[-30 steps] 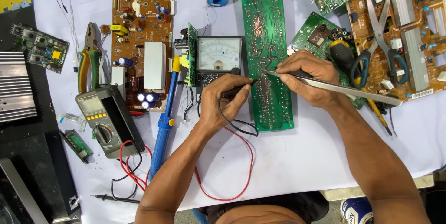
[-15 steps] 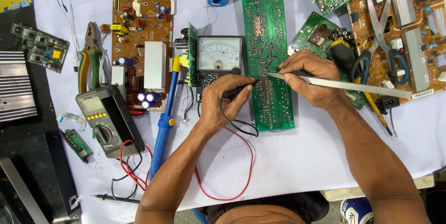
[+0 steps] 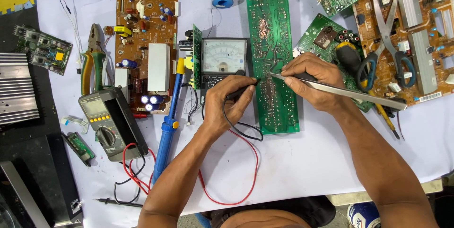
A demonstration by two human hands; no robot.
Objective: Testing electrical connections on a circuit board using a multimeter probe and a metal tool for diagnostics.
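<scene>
From the head cam, the left hand (image 3: 227, 103) pinches a black probe (image 3: 243, 88) and the right hand (image 3: 312, 81) grips long tweezers (image 3: 340, 91), tips nearly meeting on the green circuit board (image 3: 274, 58). That board's long axis runs away from the person, mid-table beside the analog meter (image 3: 223, 58), both hands about equally close.

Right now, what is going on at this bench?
A person is working on a long green circuit board lying solder side up on a white cloth. The left hand presses a black probe to the board; the right hand touches it with long metal tweezers. An analog meter sits beside the board.
</scene>
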